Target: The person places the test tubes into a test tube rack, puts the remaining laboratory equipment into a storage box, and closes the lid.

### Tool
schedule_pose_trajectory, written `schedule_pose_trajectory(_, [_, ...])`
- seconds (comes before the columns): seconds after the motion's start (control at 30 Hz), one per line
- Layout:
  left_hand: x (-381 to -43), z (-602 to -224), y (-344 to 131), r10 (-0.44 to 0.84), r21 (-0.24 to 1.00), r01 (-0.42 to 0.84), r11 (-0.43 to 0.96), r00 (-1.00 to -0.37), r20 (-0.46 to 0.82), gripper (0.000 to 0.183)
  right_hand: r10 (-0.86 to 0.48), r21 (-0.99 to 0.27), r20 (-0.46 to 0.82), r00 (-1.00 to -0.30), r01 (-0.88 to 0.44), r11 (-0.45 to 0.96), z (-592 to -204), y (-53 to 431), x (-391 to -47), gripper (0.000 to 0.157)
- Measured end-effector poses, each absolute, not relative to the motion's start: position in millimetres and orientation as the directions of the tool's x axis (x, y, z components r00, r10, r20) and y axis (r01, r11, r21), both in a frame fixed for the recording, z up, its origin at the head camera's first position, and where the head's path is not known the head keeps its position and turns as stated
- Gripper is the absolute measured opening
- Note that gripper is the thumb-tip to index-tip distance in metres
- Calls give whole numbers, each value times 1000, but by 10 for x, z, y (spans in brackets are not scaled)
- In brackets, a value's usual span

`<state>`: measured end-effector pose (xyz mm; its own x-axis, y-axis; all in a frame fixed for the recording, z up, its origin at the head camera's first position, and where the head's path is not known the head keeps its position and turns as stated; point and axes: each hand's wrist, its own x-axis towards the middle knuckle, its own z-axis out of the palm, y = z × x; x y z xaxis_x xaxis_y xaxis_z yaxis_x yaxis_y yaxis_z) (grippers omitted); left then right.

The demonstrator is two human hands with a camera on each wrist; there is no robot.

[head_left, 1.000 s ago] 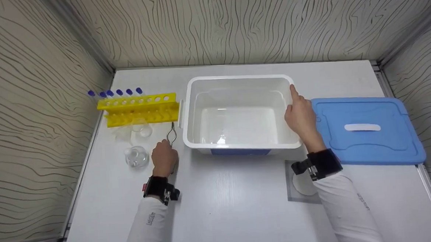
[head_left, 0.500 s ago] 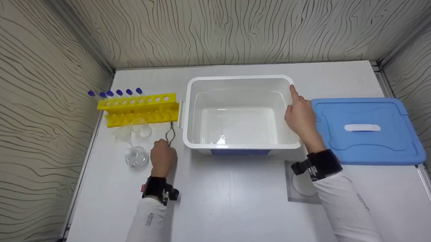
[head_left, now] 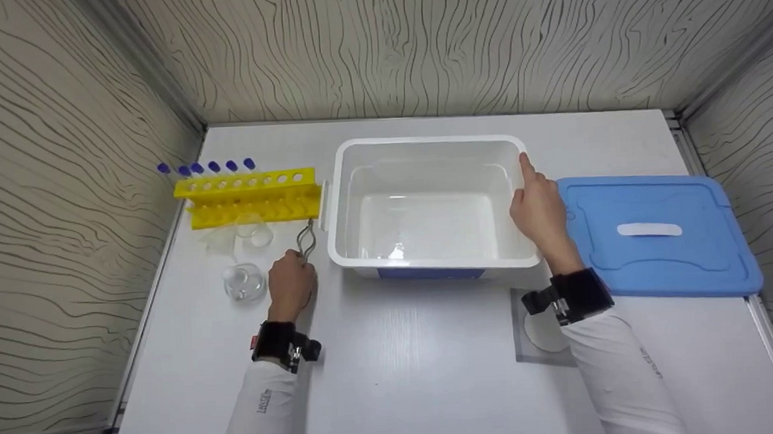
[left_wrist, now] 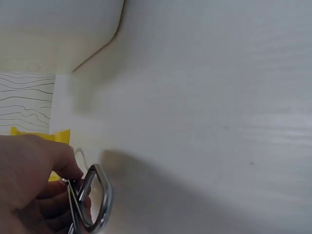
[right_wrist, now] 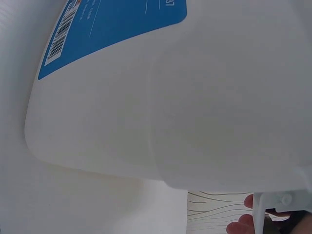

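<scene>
My left hand (head_left: 291,285) grips a pair of metal crucible tongs (head_left: 306,240) low over the table, left of the white bin. Their wavy ends point away toward the yellow test tube rack (head_left: 253,199). In the left wrist view, a finger loop of the tongs (left_wrist: 108,195) sticks out past the thumb and curled fingers. At the right side of the open white bin (head_left: 435,266), my right hand (head_left: 540,212) holds the rim, index finger laid along it. Fingertips (right_wrist: 240,227) show beside the bin's side latch in the right wrist view.
Left of the left hand stand a clear glass flask (head_left: 244,282) and a clear cup-like vessel (head_left: 256,233). Blue-capped tubes (head_left: 214,166) rise behind the rack. A blue lid (head_left: 660,255) lies at right. The right forearm partly covers a grey wire gauze square (head_left: 522,339).
The left hand has shifted slightly left and toward the person, and the tongs have turned a little in its grip. The right hand and the bin stay in place.
</scene>
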<state>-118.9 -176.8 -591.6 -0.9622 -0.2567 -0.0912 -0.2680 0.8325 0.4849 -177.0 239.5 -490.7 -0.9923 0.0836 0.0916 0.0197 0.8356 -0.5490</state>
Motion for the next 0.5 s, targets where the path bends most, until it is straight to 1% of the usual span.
schedule_pose_trajectory(0.1, [-1199, -5871, -1770, -261, 490, -273, 828, -961, -94, 31, 87, -546, 83, -993, 27, 837, -4910, 2397, -1770, 62])
schedule_pose_trajectory(0.3, [-1224, -5750, -1763, -256, 485, -267, 833, -962, -91, 31, 84, -542, 88, -993, 24, 840, -4924, 2404, -1776, 62])
schedule_pose_trajectory(0.5, [-1253, -5633, -1763, -267, 495, -249, 833, -963, -35, 30, 78, -554, 88, -993, 16, 832, -4914, 2400, -1776, 62])
